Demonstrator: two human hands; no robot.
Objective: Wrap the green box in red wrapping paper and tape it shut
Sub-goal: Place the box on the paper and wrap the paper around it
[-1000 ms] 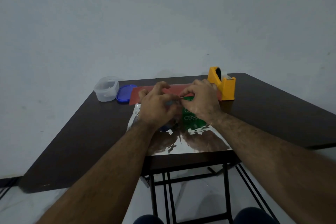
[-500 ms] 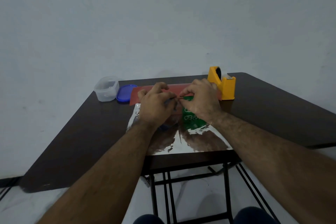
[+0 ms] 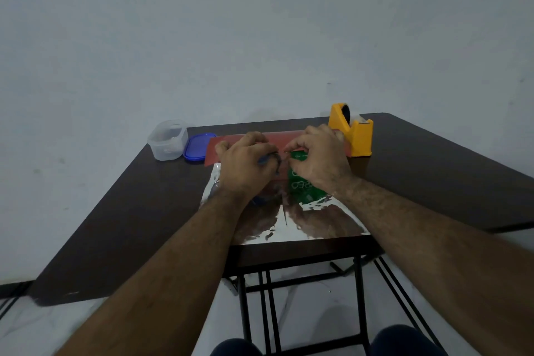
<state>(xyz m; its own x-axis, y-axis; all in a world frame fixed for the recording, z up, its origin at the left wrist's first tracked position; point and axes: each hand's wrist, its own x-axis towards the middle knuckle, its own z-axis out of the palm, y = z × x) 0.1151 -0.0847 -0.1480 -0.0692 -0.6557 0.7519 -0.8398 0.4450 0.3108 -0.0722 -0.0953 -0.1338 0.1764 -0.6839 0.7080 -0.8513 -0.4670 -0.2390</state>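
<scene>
The green box (image 3: pixel 300 182) with white lettering lies on the wrapping paper (image 3: pixel 318 222), whose shiny silver inner side faces up. The paper's far part (image 3: pixel 277 140) shows red. My left hand (image 3: pixel 245 165) and my right hand (image 3: pixel 320 159) meet over the far top of the box. Both have curled fingers and pinch a thin red paper edge between them. My left hand hides the left half of the box, and something bluish shows under its fingers.
A yellow tape dispenser (image 3: pixel 359 139) stands just right of my right hand. At the back left sit a clear plastic container (image 3: pixel 167 140) and its blue lid (image 3: pixel 198 147). The dark table (image 3: pixel 433 170) has its front edge just beyond the paper's near edge.
Both hands stay at the box with the same pinch. My left hand's fingers have shifted slightly.
</scene>
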